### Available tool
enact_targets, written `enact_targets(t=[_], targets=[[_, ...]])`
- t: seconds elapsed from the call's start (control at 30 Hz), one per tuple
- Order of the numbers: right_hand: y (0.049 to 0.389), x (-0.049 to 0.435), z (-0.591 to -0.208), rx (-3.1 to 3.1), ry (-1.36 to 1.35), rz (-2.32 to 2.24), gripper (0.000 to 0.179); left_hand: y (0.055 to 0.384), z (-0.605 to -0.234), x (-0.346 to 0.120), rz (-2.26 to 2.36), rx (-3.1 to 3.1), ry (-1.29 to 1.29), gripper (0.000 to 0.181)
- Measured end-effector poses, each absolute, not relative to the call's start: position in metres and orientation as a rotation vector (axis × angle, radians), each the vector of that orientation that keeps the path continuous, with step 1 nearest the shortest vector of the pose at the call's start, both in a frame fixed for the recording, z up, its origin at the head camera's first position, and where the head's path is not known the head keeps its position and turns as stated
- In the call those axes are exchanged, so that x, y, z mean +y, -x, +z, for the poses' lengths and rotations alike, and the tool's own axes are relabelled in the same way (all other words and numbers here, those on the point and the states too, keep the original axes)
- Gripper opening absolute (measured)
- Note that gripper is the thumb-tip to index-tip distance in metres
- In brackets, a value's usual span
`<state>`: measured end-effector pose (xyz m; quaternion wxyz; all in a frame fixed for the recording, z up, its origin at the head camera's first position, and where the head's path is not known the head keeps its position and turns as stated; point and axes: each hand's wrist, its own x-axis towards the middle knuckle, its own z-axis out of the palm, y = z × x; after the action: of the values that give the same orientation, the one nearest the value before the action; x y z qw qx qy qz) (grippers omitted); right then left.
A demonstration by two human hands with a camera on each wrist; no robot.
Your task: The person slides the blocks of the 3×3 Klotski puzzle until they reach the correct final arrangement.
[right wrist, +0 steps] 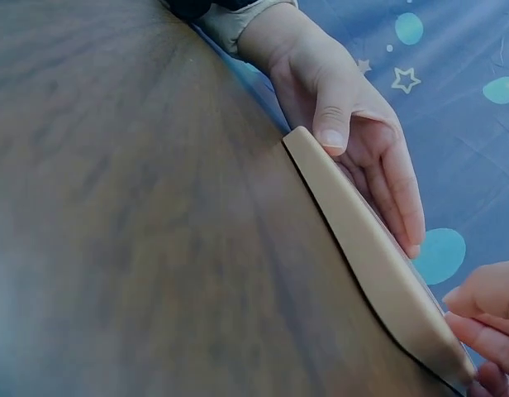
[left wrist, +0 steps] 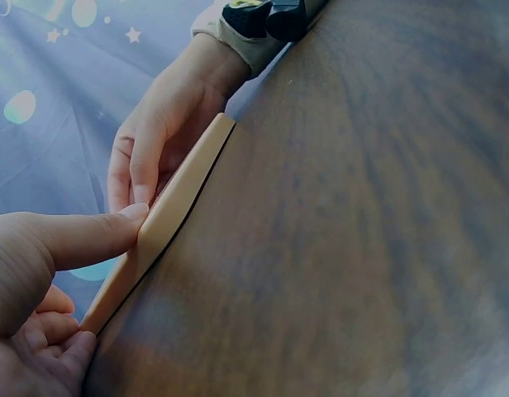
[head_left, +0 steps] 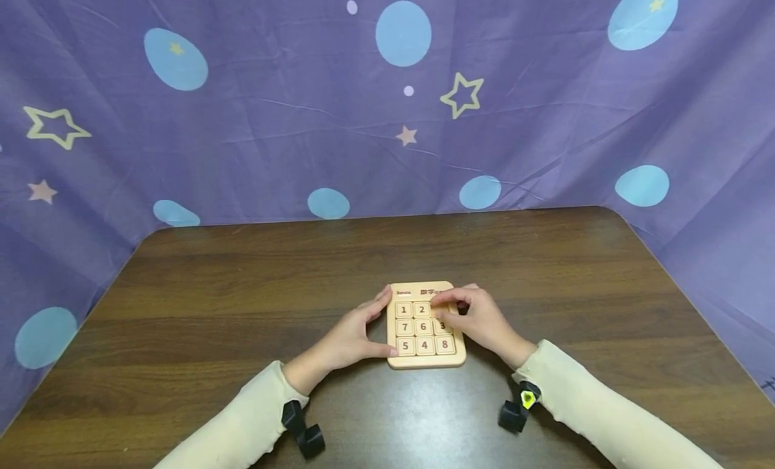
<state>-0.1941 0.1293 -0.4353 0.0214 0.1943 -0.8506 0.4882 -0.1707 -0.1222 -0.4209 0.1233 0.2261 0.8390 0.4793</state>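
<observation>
Pale wooden round-cornered number board point(head_left: 426, 363), lying flat on a dark brown wood-grain table point(head_left: 242, 287) in front of a purple curtain point(head_left: 272, 153) with stars and blue dots, pale square wooden tiles point(head_left: 423, 327) reading 1, 2, then 7, 6, 3, then 5, 4, 8. Held at its left edge by the left hand point(head_left: 351, 333), thumb at the near corner, and covered at the top right by the right hand point(head_left: 484, 319), thumb and forefinger pretty close together, tbh can't tell if pinching a tile.

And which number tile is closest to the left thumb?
The 5 tile, in the board's bottom-left corner: the thumb of the left hand sits right beside it, farther from the other tiles.
</observation>
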Motion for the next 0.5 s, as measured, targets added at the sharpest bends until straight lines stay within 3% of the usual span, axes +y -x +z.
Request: enact_targets(t=[0.5], targets=[[0.188,0.151,-0.43,-2.705,-0.765,1.607,0.023,0.171,-0.421,-0.122,1.4,2.441,-0.661,0.095]])
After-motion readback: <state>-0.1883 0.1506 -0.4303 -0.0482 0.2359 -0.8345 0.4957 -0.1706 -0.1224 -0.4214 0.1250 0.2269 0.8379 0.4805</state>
